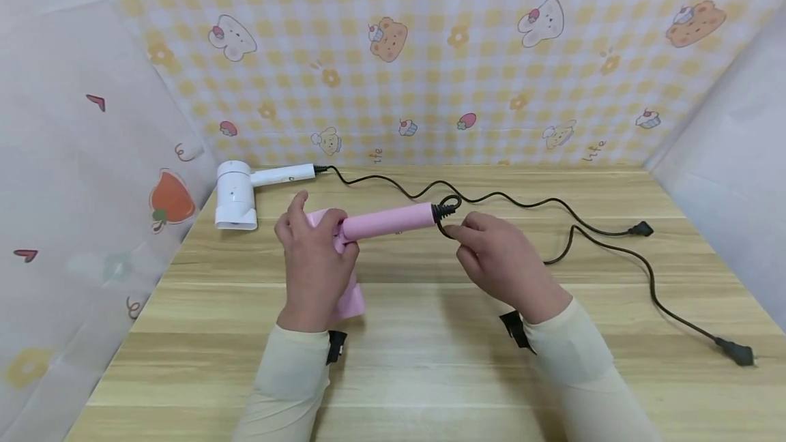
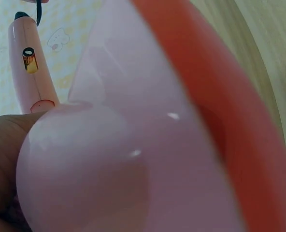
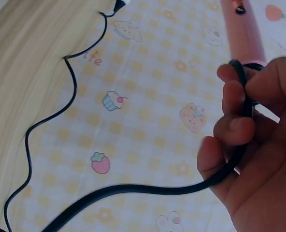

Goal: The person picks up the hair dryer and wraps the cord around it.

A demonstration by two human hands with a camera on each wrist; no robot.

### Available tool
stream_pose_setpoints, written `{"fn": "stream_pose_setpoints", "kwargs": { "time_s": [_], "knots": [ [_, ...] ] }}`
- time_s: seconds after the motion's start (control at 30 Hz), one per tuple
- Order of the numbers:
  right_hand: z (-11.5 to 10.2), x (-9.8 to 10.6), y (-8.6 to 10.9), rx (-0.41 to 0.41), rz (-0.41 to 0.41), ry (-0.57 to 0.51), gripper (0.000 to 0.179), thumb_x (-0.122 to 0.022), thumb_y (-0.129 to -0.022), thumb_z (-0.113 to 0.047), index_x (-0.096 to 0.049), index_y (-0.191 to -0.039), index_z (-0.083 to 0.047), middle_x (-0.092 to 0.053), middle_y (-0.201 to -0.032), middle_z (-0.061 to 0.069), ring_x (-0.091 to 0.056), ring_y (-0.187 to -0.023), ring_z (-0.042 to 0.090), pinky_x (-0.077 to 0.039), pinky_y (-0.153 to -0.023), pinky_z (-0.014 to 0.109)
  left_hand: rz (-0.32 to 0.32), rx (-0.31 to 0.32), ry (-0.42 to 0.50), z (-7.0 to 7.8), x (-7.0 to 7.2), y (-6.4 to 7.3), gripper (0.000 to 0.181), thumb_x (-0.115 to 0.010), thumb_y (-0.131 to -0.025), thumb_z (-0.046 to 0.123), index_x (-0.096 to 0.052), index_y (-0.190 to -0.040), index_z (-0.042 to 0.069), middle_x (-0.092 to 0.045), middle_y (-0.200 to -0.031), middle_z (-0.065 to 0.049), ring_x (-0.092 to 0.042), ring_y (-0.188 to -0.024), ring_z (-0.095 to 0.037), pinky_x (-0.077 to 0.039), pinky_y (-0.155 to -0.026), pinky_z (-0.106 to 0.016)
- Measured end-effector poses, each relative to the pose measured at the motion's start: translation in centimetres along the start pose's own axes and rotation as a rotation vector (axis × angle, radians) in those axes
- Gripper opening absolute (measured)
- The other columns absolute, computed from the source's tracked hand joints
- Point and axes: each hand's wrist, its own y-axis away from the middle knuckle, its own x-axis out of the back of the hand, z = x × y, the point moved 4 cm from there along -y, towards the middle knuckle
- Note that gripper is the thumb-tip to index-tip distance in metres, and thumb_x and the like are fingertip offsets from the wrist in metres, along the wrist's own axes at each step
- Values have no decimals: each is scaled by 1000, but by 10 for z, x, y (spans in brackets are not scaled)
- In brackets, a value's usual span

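Observation:
A pink hair dryer point(image 1: 388, 222) is held above the table, its handle pointing right. My left hand point(image 1: 316, 258) grips it round the head, where the handle joins; the wide pink nozzle point(image 2: 133, 145) fills much of the left wrist view. At the handle's end the black cord makes a small loop. My right hand point(image 1: 500, 258) pinches this cord point(image 3: 237, 159) between thumb and fingers, close to the handle's end. The cord passes through the palm and runs off to the right, ending in a black plug point(image 1: 733, 352).
A white hair dryer point(image 1: 235, 193) lies at the back left of the wooden table point(image 1: 424, 374). Its black cord point(image 1: 430, 186) winds rightward along the back to a plug point(image 1: 641, 228). A checked cloth point(image 1: 430, 87) with cartoon prints hangs behind, and pale sheets point(image 1: 731, 135) flank the sides.

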Motion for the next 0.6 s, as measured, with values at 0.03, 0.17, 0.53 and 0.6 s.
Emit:
{"fn": "stream_pose_setpoints", "kwargs": {
  "time_s": [0.03,0.17,0.53,0.6],
  "knots": [
    [-1,0,0,10,0,-8,30,-57,-82,3,-77,-105,-3,-51,-74,0,-38,-57,11,-35,-50,26,1,-3,-6,0,0,0,31,-80,-75,4,-72,-105,8,-28,-151,-23,-27,-126,-51,-40,-94,-60],
    [-6,1,0,50,-20,-14,25,-58,-82,0,-76,-99,-3,-50,-74,-1,-39,-57,11,-36,-51,25,-6,-21,-21,2,-1,1,30,-80,-75,4,-73,-104,8,-29,-151,-24,-27,-127,-52,-38,-96,-60],
    [-15,8,-4,84,-143,50,12,-64,-86,-1,-72,-93,-6,-55,-75,-2,-47,-63,12,-45,-58,28,-1,-65,-30,5,-4,2,30,-78,-75,2,-76,-105,6,-32,-150,-24,-27,-127,-52,-36,-98,-60],
    [-17,11,-5,95,-148,42,9,-67,-87,-1,-70,-93,-7,-56,-76,-3,-48,-64,12,-46,-59,28,-4,-70,-28,4,-5,2,30,-78,-75,2,-76,-105,7,-32,-150,-23,-27,-127,-52,-36,-98,-60]
  ]
}}
